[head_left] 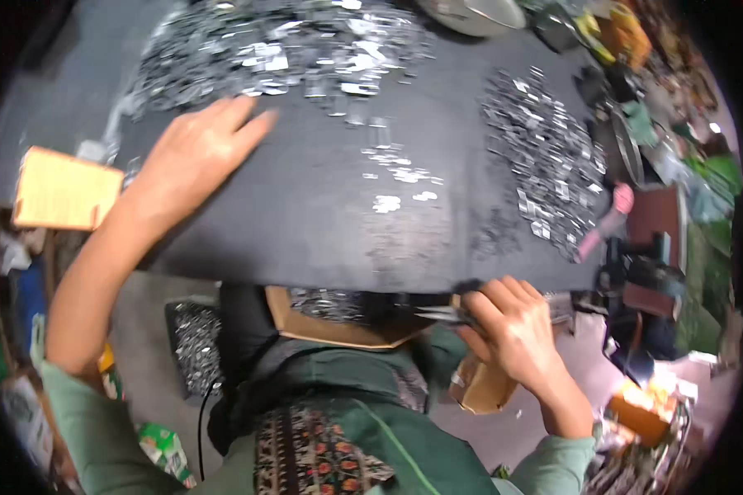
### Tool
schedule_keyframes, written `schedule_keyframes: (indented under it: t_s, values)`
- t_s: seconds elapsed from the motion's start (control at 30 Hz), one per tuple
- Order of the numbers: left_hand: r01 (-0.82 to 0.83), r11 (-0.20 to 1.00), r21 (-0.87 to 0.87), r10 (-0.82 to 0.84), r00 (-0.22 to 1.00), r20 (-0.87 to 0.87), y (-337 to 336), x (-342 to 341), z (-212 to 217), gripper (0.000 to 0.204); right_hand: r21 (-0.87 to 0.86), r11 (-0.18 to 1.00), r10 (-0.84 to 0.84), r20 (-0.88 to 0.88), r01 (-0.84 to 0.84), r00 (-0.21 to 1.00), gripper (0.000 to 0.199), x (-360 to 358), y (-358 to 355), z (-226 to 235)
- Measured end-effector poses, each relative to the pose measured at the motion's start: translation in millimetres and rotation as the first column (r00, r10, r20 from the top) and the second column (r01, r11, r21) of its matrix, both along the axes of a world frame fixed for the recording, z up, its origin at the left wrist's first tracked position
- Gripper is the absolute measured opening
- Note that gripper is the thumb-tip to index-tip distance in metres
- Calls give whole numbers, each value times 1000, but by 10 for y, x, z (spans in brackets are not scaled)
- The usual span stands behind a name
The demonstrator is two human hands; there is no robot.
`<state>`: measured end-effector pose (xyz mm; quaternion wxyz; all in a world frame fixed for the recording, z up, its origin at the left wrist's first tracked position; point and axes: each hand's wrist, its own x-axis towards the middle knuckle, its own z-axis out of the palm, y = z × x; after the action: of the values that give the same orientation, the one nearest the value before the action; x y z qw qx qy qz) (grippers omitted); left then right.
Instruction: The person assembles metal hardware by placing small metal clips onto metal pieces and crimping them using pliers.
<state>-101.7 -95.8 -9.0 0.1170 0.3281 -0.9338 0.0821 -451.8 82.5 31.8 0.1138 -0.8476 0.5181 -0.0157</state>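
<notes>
My left hand (196,147) rests palm-down at the near edge of a wide pile of small dark and silvery flat pieces (272,58) on the dark table. Its thumb stands apart from the fingers, and no held piece shows. Just below the table's front edge, my right hand (512,323) is closed around a dark-handled tool with slim pointed metal tips (439,313). The tips point left, over an open cardboard box (338,333) at my lap that contains more small pieces. Fingers hide much of the tool's handle.
Scattered pieces (400,169) lie mid-table; another pile (545,157) is on the right. A pink-handled tool (607,221) lies beside it. A metal bowl (475,16) stands at the back, an orange card (66,188) at left, and a dark tray of pieces (196,346) below.
</notes>
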Motion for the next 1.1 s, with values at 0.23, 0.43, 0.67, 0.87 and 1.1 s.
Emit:
schedule_keyframes:
  t_s: [0.23, 0.43, 0.67, 0.87, 1.1]
  values:
    - [-103, 976, 193, 126, 986, -111, -47, 244, 29, 25, -403, 876, -200, 193, 263, 961, 19, -409, -810, -163]
    - [435, 425, 794, 782, 265, -564, 569, 74, -13, 17, -487, 724, -610, -122, 489, 783, 26, -752, -1696, -486]
    - [840, -98, 534, 973, 193, -125, 1700, -78, -67, 12, -387, 787, -595, -268, 481, 758, 42, -796, -1925, -564]
    - [859, -280, 428, 901, 390, -192, 1760, -420, -191, 23, -313, 835, -526, -208, 453, 825, 36, -538, -1486, -292]
    - [716, -9, 698, 766, 453, -455, 1608, -969, -131, 26, 470, 862, -422, 453, 192, 786, 20, 331, -163, 69]
